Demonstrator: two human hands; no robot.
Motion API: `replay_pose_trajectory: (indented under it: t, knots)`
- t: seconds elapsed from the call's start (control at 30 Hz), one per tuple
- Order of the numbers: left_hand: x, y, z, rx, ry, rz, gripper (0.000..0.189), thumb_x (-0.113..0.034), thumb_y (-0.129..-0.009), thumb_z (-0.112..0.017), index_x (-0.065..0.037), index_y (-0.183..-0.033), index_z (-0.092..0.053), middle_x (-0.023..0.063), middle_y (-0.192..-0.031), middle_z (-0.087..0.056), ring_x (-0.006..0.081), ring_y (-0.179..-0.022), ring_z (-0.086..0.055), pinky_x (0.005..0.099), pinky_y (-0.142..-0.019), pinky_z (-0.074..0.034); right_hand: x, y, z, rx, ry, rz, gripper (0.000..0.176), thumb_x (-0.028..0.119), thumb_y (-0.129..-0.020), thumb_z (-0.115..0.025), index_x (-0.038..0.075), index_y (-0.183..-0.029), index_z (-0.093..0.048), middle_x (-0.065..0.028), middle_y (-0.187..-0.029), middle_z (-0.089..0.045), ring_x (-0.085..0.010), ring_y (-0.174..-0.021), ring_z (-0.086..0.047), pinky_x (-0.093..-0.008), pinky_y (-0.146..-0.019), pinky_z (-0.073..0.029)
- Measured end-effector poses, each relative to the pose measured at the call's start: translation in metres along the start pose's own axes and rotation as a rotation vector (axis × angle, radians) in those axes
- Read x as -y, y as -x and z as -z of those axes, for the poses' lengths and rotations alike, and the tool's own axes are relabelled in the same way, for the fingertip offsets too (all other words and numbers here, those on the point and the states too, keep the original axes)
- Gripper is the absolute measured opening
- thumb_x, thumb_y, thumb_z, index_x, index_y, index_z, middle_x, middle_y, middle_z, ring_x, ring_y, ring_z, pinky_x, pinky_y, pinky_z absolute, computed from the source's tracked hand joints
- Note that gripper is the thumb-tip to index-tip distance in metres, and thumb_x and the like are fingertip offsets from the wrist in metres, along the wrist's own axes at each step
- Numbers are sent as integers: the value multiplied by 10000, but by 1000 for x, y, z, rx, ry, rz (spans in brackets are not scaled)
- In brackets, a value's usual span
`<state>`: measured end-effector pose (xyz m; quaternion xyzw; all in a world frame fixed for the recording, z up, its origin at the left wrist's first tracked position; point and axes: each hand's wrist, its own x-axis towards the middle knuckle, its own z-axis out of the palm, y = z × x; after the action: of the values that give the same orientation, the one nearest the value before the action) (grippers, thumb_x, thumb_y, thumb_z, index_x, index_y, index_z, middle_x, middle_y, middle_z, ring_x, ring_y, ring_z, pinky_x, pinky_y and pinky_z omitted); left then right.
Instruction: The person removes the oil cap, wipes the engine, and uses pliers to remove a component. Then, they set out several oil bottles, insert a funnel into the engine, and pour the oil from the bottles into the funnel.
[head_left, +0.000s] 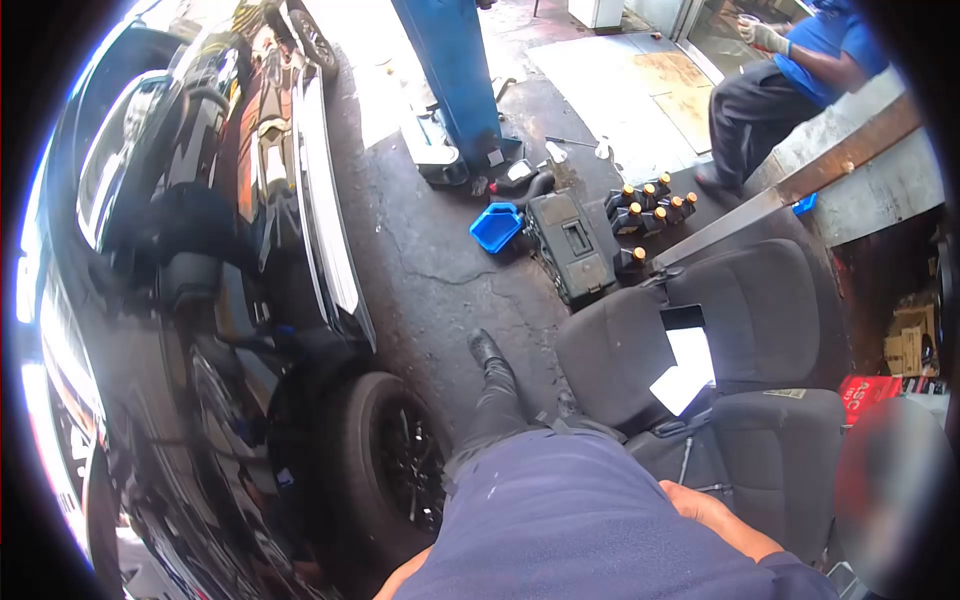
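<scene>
There's the car seat (780, 310), pulled out and sitting on the concrete floor (430, 260) right beside the person's hip: dark grey cloth, thick padded bolsters, with a white sheet of paper (685, 370) and a small black card lying on it. The right hand (712, 512) sits low against the blue shirt, just beside the seat's edge with its fingers tucked out of sight, so I can't tell whether it grips anything. The left hand (400, 578) is only a sliver at the bottom edge near the car's black tyre (385, 465), its grip impossible to tell.
</scene>
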<state>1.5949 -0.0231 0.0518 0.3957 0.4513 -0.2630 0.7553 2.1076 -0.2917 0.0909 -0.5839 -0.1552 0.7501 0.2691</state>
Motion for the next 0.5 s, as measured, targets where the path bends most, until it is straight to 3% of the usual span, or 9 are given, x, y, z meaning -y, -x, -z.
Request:
replay_pose_trajectory:
  t: [0.13, 0.23, 0.4, 0.43, 0.5]
  knots:
    - [-45, -23, 82, 117, -35, -10, 580, -280, -975, -726, 0, -1464, -587, 153, -1421, -657, 243, -1321, -586, 371, -1130, -434, 68, -46, -4, 1, -114, -138, 399, 30, -874, -783, 13, -1270, -734, -40, -1197, -770, -123, -1106, -668, -321, -1002, -518]
    - [-89, -34, 138, 178, -73, -6, 576, -274, -973, -729, 0, -1461, -590, 153, -1415, -662, 242, -1314, -592, 370, -1127, -437, 82, -74, 3, 48, -147, -165, 349, 45, -875, -773, 14, -1222, -748, -42, -1149, -781, -136, -1068, -687, -319, -989, -527]
    - [-303, -32, 146, -248, -305, 95, 310, -130, -969, -712, 4, -1248, -698, 87, -1152, -752, 187, -1081, -686, 337, -998, -516, 80, -122, 64, 114, -131, -185, 307, 77, -854, -745, 34, -1158, -754, -68, -1080, -784, -185, -1003, -716, -345, -917, -562]
    - [-297, -57, 176, -274, -380, 122, 254, -108, -972, -701, 4, -1199, -714, 72, -1098, -761, 173, -1036, -696, 330, -972, -528, 91, -130, 87, 111, -170, -199, 300, 88, -847, -743, 37, -1143, -753, -81, -1068, -784, -200, -995, -723, -354, -901, -569]
    - [-327, -89, 199, -384, -345, 7, 143, -85, -970, -691, -15, -1094, -708, 27, -1005, -720, 140, -949, -650, 304, -910, -516, 120, -159, 132, -334, 125, -210, 253, 130, -863, -725, 38, -1097, -746, -134, -1058, -779, -265, -1013, -741, -389, -877, -583]
